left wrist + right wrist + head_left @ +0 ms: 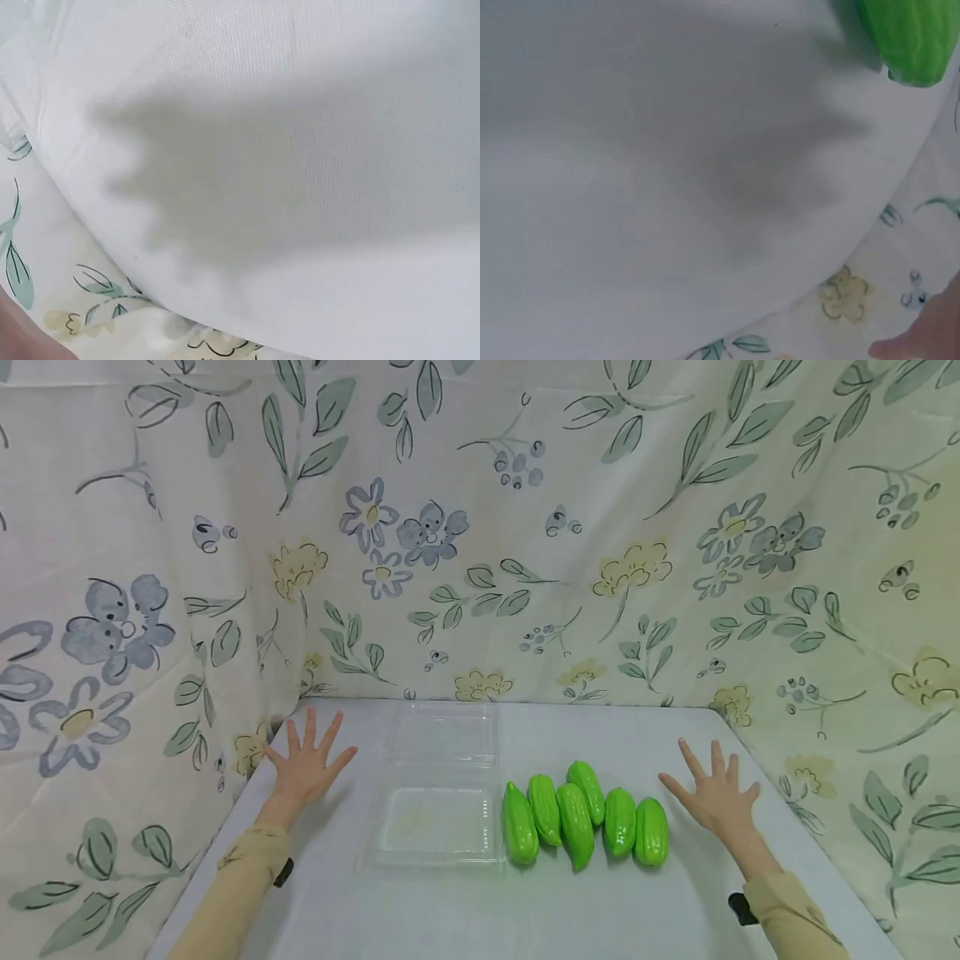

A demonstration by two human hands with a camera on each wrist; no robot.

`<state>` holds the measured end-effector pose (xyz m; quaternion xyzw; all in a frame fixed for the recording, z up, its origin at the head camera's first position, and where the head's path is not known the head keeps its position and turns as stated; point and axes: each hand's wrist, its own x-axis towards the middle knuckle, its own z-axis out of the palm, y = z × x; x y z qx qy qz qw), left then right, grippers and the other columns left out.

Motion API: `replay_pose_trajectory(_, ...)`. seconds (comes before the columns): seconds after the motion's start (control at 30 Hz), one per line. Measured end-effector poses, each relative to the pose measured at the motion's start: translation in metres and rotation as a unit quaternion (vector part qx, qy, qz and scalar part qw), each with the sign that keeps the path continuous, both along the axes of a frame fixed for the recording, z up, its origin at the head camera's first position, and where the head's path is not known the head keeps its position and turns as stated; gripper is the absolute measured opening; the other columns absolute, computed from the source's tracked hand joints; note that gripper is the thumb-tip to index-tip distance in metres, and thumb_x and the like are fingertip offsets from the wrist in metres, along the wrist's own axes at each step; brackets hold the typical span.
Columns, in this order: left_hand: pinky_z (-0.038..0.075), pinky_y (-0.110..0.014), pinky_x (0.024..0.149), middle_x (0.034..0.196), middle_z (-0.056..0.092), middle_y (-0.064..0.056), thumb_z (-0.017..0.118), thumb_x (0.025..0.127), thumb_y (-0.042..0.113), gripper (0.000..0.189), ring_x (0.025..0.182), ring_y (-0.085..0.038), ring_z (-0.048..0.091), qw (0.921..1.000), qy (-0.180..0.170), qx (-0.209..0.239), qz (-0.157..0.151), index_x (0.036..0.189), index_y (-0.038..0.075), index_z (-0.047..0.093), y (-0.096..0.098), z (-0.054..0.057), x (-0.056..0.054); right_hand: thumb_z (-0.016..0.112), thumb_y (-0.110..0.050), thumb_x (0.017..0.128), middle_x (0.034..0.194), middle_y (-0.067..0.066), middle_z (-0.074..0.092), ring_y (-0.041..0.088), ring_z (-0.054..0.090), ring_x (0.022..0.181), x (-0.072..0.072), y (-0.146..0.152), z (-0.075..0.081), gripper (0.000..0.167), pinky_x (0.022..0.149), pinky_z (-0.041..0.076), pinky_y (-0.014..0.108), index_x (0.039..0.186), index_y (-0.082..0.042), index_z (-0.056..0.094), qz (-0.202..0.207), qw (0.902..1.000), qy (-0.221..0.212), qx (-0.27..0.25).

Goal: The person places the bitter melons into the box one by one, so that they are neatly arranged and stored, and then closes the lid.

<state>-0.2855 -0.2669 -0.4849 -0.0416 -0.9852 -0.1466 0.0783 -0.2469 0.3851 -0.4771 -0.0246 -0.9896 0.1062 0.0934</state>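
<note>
My left hand [303,768], fingers spread wide, hovers over the left side of the white table, casting a shadow on it. Nothing is in its grasp; nearest to it is a clear plastic clamshell box [435,822] with its lid [444,727] folded back. On the right, my right hand [720,795] is likewise spread and holds nothing. Between the box and that hand lie several glossy green cucumber-like vegetables [576,822], side by side. The right wrist view catches the end of one green vegetable [915,37] and a bit of the hand [930,326].
White cloth covers the table [600,914]. Behind it and along both sides hangs a curtain [525,518] printed with leaves and flowers. Its folds meet the table's back edge. Dark bands sit at both sleeve cuffs.
</note>
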Motion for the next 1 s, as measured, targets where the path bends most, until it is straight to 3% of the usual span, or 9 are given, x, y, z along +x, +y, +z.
replay_pose_trajectory(0.37,-0.015,-0.085,0.093,0.157,-0.02,-0.014,0.034,0.095,0.061,0.077,0.138,-0.057,-0.013,0.9971,-0.012,0.071,-0.023,0.153,0.027,-0.003,0.021,-0.001,0.006,0.037,-0.064,0.092,0.15,0.04,-0.004,0.067,0.003,0.13,0.009,-0.015,-0.002,0.085,0.087,0.01,0.091,0.153,-0.022,-0.005,0.003,0.9925,-0.085,-0.088)
replay_pose_trajectory(0.57,-0.014,-0.086,0.094,0.159,-0.013,-0.017,0.035,0.096,0.058,0.075,0.138,-0.057,-0.009,0.9917,-0.024,0.118,-0.045,0.153,0.027,-0.002,0.032,-0.003,0.008,0.034,-0.061,0.094,0.148,0.043,-0.004,0.067,0.006,0.13,0.008,-0.018,-0.005,0.084,0.085,0.014,0.091,0.152,-0.019,-0.01,0.008,0.9867,-0.105,-0.124)
replay_pose_trajectory(0.8,-0.009,-0.086,0.095,0.159,-0.005,-0.018,0.036,0.097,0.055,0.072,0.139,-0.057,-0.004,0.9859,-0.034,0.151,-0.063,0.154,0.027,0.001,0.04,-0.003,0.009,0.035,-0.057,0.097,0.147,0.044,-0.005,0.067,0.004,0.131,0.007,-0.023,-0.009,0.083,0.094,0.013,0.085,0.152,-0.012,-0.008,0.033,0.9764,-0.114,-0.181)
replay_pose_trajectory(1.0,-0.006,-0.085,0.098,0.16,-0.007,-0.016,0.036,0.099,0.051,0.071,0.14,-0.055,-0.005,0.9748,-0.056,0.197,-0.087,0.154,0.025,-0.001,0.044,-0.002,0.01,0.037,-0.052,0.098,0.151,0.038,0.002,0.06,0.004,0.136,0.007,-0.028,-0.01,0.083,0.1,0.012,0.081,0.151,-0.007,-0.007,0.052,0.9682,-0.114,-0.217)
